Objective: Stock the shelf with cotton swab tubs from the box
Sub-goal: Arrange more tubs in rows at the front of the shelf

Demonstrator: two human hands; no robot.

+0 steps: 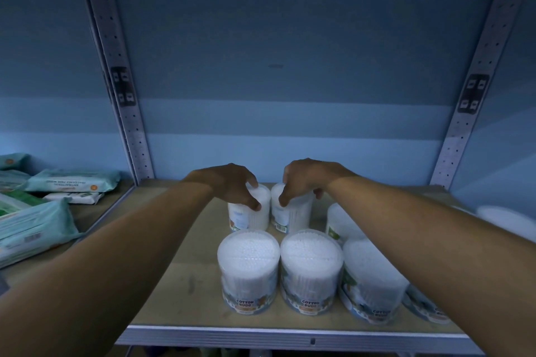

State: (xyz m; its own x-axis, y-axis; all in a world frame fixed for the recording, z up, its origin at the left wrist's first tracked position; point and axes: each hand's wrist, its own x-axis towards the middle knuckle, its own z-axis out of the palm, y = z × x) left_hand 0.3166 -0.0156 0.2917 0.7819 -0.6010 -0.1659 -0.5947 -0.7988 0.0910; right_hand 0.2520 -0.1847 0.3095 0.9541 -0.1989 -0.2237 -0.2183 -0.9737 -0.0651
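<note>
My left hand (232, 187) grips one cotton swab tub (250, 213) from above and my right hand (301, 182) grips its neighbour (293, 216), both just behind the front row (311, 269) on the shelf (185, 278). Releasing unevenly could tip a tub into that row.

Arms: both stretched forward, forearms bare.
Left hand (232, 187): palm down, fingers curled in a grip.
Right hand (303, 181): likewise.
</note>
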